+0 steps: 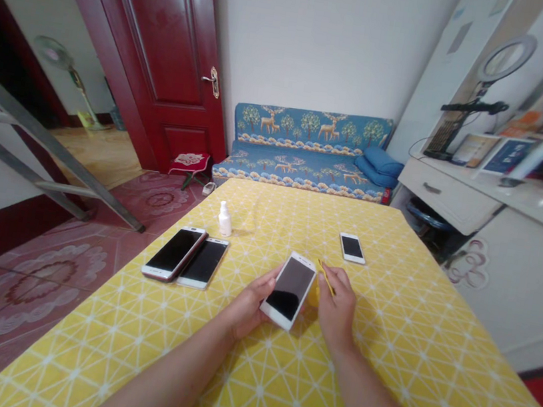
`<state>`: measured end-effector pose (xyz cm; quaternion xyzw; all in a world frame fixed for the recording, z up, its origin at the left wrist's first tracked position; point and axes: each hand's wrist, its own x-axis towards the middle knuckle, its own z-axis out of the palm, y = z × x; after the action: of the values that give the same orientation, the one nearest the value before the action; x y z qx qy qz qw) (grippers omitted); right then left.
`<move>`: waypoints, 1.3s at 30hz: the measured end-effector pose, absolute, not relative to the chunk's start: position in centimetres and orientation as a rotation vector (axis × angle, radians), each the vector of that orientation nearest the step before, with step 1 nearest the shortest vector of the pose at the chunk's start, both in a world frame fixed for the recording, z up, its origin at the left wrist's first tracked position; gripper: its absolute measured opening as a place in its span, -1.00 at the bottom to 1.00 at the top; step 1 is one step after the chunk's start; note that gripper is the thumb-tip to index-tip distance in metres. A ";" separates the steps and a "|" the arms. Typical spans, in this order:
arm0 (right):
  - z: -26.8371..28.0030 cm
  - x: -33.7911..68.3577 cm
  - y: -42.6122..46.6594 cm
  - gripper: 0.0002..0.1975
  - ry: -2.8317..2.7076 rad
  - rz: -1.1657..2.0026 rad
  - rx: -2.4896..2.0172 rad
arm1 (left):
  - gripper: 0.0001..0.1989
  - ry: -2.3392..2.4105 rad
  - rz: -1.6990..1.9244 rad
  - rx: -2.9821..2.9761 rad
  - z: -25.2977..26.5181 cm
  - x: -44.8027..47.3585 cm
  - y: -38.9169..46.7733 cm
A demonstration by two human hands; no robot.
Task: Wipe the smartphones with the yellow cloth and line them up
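Note:
My left hand [256, 301] is closed around the left edge of a white smartphone [291, 288], thumb along its side. The phone is tilted above the table, its dark screen facing me with a lighter reflection across the upper part. Just right of it, my right hand [338, 305] pinches a thin yellow piece [326, 278] that looks like a folded cloth; much of it is hidden by the fingers. This hand appears slightly apart from the phone. Farther back on the right lies a smaller white phone [353, 248], screen up.
A yellow patterned cloth covers the table [245, 388]. At left, a white phone [174, 252] lies against another phone [203, 263]. Behind them stands a white spray bottle [225, 219]. Beyond the table are a blue sofa [302, 161], a red door [166, 34] and a white cabinet [449, 195].

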<state>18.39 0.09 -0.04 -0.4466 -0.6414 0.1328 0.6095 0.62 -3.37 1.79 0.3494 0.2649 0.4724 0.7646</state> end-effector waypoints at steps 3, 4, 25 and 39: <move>0.1 18.1 -0.3 -0.71 -1.484 0.322 -1.005 | -0.38 0.576 1.050 0.716 1.7 0.7 -3.3; 0.2 17.9 -0.5 -0.70 -1.538 0.308 -0.974 | -0.39 0.576 1.071 0.698 1.7 0.7 -3.3; 1.0 19.3 0.5 -0.70 -1.643 -0.080 -1.076 | -0.47 0.603 1.020 0.753 1.4 0.9 -3.5; 1.4 16.9 -2.0 -0.73 -1.493 0.213 -0.924 | -0.57 0.623 1.161 0.802 1.6 1.1 -3.8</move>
<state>16.87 -2.04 1.37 -0.4041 -0.6531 0.0932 0.6336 1.06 -3.80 1.60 0.3624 0.2815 0.5248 0.7169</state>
